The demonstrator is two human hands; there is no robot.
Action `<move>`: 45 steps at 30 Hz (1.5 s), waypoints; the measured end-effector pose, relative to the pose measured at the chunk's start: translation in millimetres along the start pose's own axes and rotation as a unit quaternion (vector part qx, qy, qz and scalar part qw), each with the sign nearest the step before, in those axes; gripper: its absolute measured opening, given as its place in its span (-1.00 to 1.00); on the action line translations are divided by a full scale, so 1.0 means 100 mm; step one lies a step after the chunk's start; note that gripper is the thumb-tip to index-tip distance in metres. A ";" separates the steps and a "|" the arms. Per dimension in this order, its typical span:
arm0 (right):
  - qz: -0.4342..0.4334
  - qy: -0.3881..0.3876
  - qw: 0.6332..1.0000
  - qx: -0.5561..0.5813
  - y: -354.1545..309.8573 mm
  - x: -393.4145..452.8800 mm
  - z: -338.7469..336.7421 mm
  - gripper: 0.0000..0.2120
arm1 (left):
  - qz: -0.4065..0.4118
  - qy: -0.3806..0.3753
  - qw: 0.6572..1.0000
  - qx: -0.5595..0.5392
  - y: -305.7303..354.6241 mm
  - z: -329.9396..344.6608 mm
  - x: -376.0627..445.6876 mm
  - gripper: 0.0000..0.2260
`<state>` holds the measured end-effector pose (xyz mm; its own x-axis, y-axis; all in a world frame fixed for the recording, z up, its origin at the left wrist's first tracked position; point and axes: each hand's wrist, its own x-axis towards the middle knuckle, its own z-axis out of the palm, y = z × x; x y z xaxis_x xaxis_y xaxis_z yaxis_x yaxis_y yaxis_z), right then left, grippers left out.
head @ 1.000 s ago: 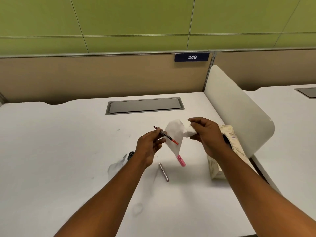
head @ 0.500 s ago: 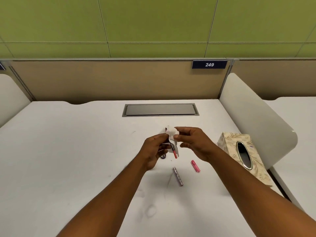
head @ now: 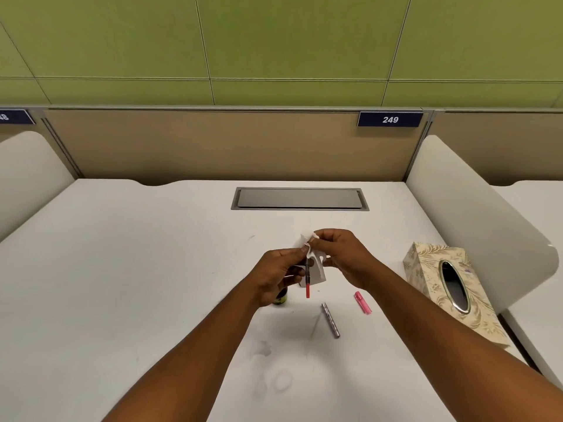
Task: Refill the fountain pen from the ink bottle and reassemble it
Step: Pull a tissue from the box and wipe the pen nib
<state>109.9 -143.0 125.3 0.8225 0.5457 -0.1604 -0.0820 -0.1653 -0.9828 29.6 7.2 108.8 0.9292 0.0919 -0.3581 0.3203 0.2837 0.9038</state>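
1. Desk: the white laminate desk fills the lower view, with a grey rectangular cable hatch set into its far middle; every place below is given relative to that hatch.
2. Nearer than the hatch and off to its right, by the desk's right edge, lies a cream leaf-patterned tissue box with a dark oval opening.
3. Both bare forearms reach in from the near edge and meet just on the near side of the hatch, above the desk.
4. The left hand is closed, its fingers pinching the thin red-and-black inner section of the fountain pen, which hangs almost upright with its red end lowest.
5. The right hand is closed on a crumpled white tissue, held against the upper part of the pen section, hiding it.
6. Partly hidden under the left hand, nearer than the hatch, stands a small dark ink bottle on the desk.
7. Nearer still, and right of the bottle, a slim grey metal pen barrel lies flat.
8. Just right of the barrel, apart from it, lies a short pink plastic pen cap.
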 end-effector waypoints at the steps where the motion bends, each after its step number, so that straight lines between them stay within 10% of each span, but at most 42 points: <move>1: 0.001 -0.003 1.000 -0.010 -0.01 0.01 0.00 -0.83 | -0.003 -0.003 1.000 0.004 0.00 -0.01 -0.01 -0.81; 12: 0.001 0.009 1.000 -0.003 -0.08 0.13 0.02 -0.93 | -0.010 -0.042 0.999 0.008 0.02 -0.10 -0.15 -0.81; 19: 0.021 0.144 0.989 0.038 -0.07 0.18 -0.03 -0.92 | -0.004 -0.060 0.998 -0.001 -0.01 -0.15 -0.23 -0.82; 31: 0.075 -0.110 0.967 0.216 -0.12 -0.01 0.05 -0.55 | 0.004 -0.040 0.999 -0.018 -0.03 -0.21 -0.24 -0.80; 45: 0.032 -0.049 0.991 0.119 -0.04 -0.03 0.21 -0.80 | 0.014 -0.049 0.998 0.043 -0.08 -0.26 -0.25 -0.77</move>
<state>95.5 -126.6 127.4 0.7542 0.6190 -0.2190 -0.2719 -0.0092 -0.9623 -1.1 27.5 104.0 0.9501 0.0032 -0.3121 0.3052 0.1988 0.9313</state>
